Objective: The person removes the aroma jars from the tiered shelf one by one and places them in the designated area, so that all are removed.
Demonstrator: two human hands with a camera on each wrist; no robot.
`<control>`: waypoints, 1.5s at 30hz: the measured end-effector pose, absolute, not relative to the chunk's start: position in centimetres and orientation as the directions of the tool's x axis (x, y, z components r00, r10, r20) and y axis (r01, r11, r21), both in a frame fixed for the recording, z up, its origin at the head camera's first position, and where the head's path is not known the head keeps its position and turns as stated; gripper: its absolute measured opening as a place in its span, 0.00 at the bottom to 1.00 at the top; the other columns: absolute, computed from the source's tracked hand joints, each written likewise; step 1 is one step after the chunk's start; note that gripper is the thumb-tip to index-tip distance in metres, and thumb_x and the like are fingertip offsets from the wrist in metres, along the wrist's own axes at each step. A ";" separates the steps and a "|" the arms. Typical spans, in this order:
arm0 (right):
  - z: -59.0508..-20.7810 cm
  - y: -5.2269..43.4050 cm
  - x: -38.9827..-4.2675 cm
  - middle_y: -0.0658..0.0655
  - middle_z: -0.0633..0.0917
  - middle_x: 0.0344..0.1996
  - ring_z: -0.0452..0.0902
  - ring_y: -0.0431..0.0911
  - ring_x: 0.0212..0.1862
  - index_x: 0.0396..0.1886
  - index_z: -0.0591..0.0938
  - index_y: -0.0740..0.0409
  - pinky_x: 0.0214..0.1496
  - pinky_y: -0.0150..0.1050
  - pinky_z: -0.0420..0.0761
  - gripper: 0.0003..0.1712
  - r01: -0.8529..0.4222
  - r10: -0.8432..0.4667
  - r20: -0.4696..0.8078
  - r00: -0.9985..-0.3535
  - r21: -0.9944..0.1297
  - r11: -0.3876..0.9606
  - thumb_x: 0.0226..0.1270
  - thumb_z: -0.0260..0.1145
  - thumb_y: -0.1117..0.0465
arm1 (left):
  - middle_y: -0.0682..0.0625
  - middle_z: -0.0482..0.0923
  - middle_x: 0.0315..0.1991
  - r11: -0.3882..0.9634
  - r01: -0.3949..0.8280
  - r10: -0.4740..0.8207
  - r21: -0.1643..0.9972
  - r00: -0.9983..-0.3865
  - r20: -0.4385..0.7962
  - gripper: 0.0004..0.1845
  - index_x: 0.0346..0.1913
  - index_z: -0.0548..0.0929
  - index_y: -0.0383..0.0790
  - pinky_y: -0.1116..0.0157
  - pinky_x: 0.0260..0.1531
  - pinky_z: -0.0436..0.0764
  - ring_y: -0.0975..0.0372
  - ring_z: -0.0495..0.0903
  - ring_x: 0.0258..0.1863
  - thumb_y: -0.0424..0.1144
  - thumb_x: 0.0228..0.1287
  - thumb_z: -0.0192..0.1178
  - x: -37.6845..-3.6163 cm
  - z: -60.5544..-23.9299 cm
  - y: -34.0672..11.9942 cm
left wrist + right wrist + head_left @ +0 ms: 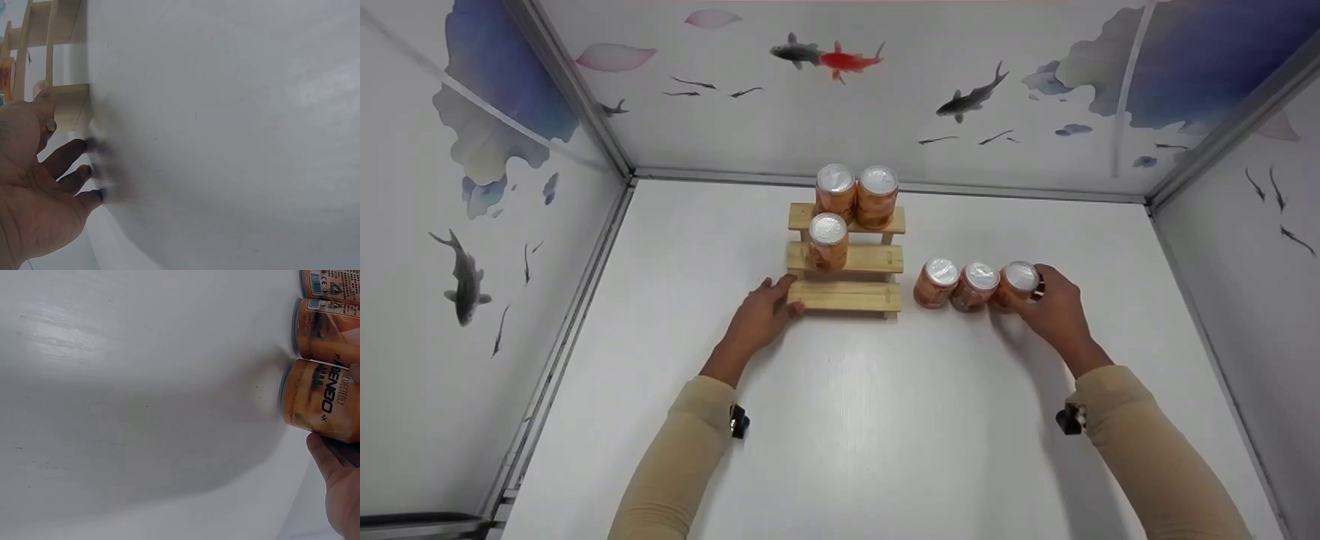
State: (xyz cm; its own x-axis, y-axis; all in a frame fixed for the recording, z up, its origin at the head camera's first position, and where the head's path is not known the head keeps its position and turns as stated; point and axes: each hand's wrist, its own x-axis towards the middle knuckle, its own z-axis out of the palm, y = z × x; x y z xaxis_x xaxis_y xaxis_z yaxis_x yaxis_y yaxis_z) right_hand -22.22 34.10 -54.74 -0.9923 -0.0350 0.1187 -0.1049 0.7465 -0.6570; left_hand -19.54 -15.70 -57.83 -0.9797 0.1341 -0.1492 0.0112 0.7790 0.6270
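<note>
The right hand is curled round the rightmost can in a row of three orange cans standing on the white surface, fingers wrapped about its far and right side. The right wrist view shows the thumb against that can's orange label (the lettering is too blurred to read in full). The middle can touches the held one, and the left can touches the middle one; all three stand upright with silver tops.

The left hand lies relaxed with straight fingers, holding nothing, its thumb resting against the left end of the lowest step of a small wooden stepped rack. In the left wrist view the fingertips press on the surface just beside the rack's near corner.

The rack stands just left of the can row, toward the far middle of the surface. One can sits on its middle step at the left, and two cans stand side by side, touching, on the top step.

White walls painted with fish enclose the surface on three sides.
</note>
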 end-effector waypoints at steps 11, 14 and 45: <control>-53.7 33.7 -22.5 0.69 0.78 0.59 0.77 0.62 0.60 0.68 0.71 0.70 0.60 0.61 0.81 0.46 -0.142 -0.070 0.143 -0.987 -0.589 0.796 0.60 0.76 0.46 | 0.46 0.66 0.77 0.774 0.011 0.132 0.633 -0.981 -0.145 0.35 0.78 0.64 0.55 0.42 0.79 0.53 0.46 0.56 0.80 0.62 0.73 0.54 -19.6 -58.0 -15.8; -53.3 33.6 -22.7 0.71 0.77 0.60 0.76 0.64 0.62 0.70 0.69 0.70 0.61 0.62 0.79 0.47 -0.153 -0.081 0.152 -0.985 -0.550 0.821 0.62 0.75 0.45 | 0.46 0.65 0.77 0.773 0.006 0.132 0.635 -0.980 -0.151 0.35 0.78 0.63 0.56 0.43 0.79 0.53 0.47 0.56 0.81 0.62 0.73 0.54 -19.6 -57.9 -15.8; -49.5 25.2 -24.1 0.63 0.78 0.64 0.75 0.60 0.66 0.71 0.71 0.59 0.68 0.61 0.75 0.44 -0.282 -0.187 0.224 -0.956 -0.545 0.790 0.63 0.72 0.40 | 0.42 0.66 0.76 0.766 0.025 0.140 0.642 -0.982 -0.129 0.35 0.78 0.64 0.56 0.42 0.79 0.55 0.45 0.57 0.80 0.61 0.72 0.56 -19.5 -58.0 -15.9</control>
State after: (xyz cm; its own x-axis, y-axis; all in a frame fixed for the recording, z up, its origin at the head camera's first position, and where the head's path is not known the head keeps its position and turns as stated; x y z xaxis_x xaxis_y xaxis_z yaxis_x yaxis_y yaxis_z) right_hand -24.13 25.22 -49.46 -0.9564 -0.1873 0.2241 -0.2822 0.7898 -0.5446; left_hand -19.46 -15.87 -57.95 -0.9817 0.1405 -0.1286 0.0254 0.7660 0.6424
